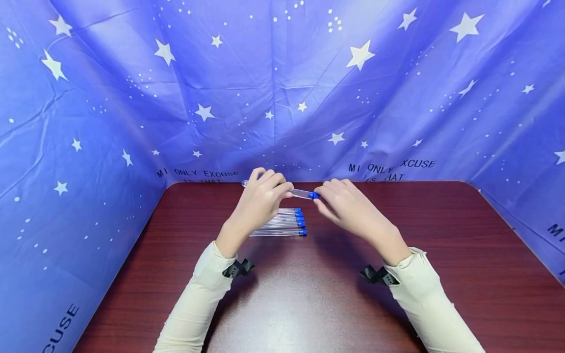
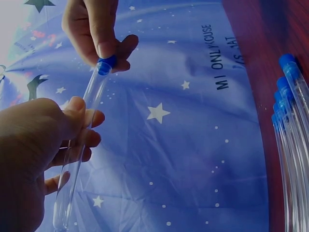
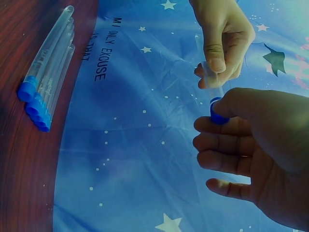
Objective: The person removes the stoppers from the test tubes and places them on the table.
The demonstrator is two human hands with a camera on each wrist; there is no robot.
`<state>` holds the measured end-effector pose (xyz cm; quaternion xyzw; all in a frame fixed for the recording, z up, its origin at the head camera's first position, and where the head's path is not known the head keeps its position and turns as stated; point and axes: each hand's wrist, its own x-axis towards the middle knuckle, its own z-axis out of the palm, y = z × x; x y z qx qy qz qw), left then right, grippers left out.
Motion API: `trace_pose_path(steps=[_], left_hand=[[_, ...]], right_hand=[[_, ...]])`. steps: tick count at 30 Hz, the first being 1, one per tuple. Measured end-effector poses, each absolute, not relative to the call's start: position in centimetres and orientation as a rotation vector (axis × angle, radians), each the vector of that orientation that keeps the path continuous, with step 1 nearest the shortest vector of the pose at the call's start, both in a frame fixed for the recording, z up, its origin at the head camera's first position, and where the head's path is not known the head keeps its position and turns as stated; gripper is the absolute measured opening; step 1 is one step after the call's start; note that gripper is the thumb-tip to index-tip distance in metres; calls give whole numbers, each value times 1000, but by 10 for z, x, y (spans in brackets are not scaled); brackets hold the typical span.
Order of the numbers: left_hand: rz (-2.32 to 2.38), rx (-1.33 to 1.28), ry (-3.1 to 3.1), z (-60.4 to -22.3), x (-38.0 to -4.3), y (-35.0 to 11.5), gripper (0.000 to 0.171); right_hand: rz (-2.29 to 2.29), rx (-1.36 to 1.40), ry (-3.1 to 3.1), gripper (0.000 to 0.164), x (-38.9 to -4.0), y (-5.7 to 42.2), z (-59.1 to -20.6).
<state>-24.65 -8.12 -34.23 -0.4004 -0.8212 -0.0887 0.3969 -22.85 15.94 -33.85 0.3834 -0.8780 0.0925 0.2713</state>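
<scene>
A clear test tube is held in the air above the far part of the table, slanting slightly, its rounded end to the left and its mouth to the right. A blue stopper sits at the mouth; how deep it goes cannot be told. The left hand holds the tube's body, the thumb pressed over it and the fingers curled behind. The right hand pinches the stopper between thumb and index finger, its little finger spread away from the others.

Below and nearer the person, a row of capped test tubes lies side by side on the table, blue ends to the right, the nearest slightly apart from the rest. Their walls are see-through; what they contain cannot be made out.

The table has a glossy, dark red-brown wood-grain top with rounded far corners. A blue-violet curtain printed with white stars and dots surrounds it on three sides. The person wears cream sleeves and black wrist cameras.

Black lettering on the curtain reads "MI ONLY EXCUSE IS THAT", repeated to the right with a letter lost in a fold; "CUSE" shows at lower left.
</scene>
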Motion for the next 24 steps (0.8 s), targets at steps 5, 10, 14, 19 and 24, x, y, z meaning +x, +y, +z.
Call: trace_pose_path(steps=[5, 10, 14, 19, 24], left_hand=[[-223, -1015, -2082, -343, -248, -81, 10], [-233, -1009, -2095, -345, -246, -80, 7], [-222, -1005, -2121, -346, -244, -79, 9], [-212, -998, -2121, -347, -244, -78, 7], [-205, -996, -2112, -348, -247, -77, 5]], right_hand=[[139, 999, -2268, 13, -231, 159, -340], [63, 968, -2183, 15, -234, 157, -348], [18, 961, -2132, 17, -237, 157, -355], [-40, 966, -2074, 19, -243, 159, -359], [-93, 983, -2012, 27, -251, 162, -361]])
